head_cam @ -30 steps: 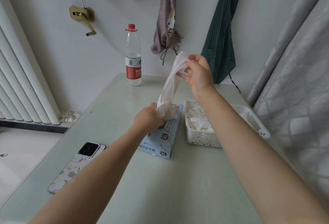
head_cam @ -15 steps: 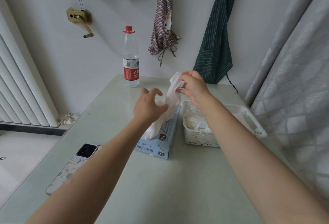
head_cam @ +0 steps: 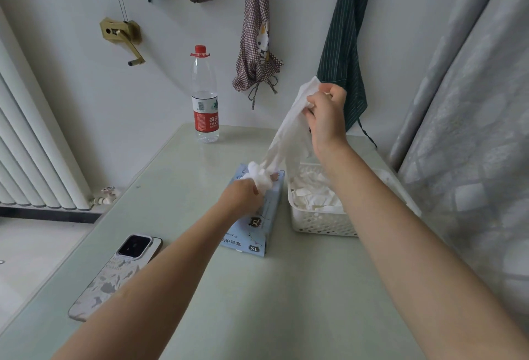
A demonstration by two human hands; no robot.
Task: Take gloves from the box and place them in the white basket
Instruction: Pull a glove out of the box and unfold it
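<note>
Two hands work over the pale green surface [head_cam: 257, 302]. The right hand [head_cam: 325, 119] is raised above the far end of the white basket [head_cam: 320, 221], its fingers curled and pinching the top edge of a white glove [head_cam: 286, 136]. The glove hangs stretched from there down and leftward to the left hand [head_cam: 243, 195], which rests on top of the blue glove box [head_cam: 256, 241] with its fingers curled round a bunched wad of white glove material at the box opening. Whether that wad is the same glove's lower end or another glove, I cannot tell. The box lies flat, just left of the basket and almost touching it. The basket already holds a loose heap of white gloves [head_cam: 312, 196]. A phone [head_cam: 114, 273] lies face down near the left edge of the surface, well apart from the box. A water bottle [head_cam: 204, 96] with a red cap stands upright at the far edge. Two aprons hang on the wall behind, one checked [head_cam: 254, 44], one dark green striped [head_cam: 343, 53]
</note>
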